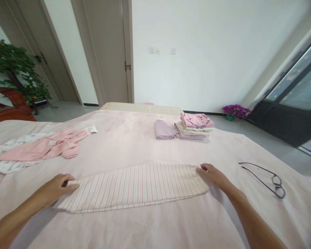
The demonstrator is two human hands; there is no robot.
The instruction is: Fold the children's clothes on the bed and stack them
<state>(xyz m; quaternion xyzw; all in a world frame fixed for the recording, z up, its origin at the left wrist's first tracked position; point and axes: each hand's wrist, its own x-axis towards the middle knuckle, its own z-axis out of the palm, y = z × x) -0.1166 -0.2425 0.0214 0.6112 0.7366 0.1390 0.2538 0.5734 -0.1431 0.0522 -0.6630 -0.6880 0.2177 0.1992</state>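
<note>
A pair of striped pants (142,186), cream with pink lines and folded lengthwise, lies stretched sideways before me. At its left end, my left hand (58,188) pinches the upper corner between thumb and fingers. My right hand (212,174) grips the opposite upper corner, its fingertips partly hidden by the hand itself. The lower edge of the cloth rests on the pale pink bedspread (145,231), showing two layers.
Beyond the pants stand a folded lavender garment (164,130) and a stack of folded clothes (197,121), pink on top. Eyeglasses (276,183) lie at the right. Loose pink clothing (49,145) is spread at the left. A potted purple flower (235,111) stands on the floor.
</note>
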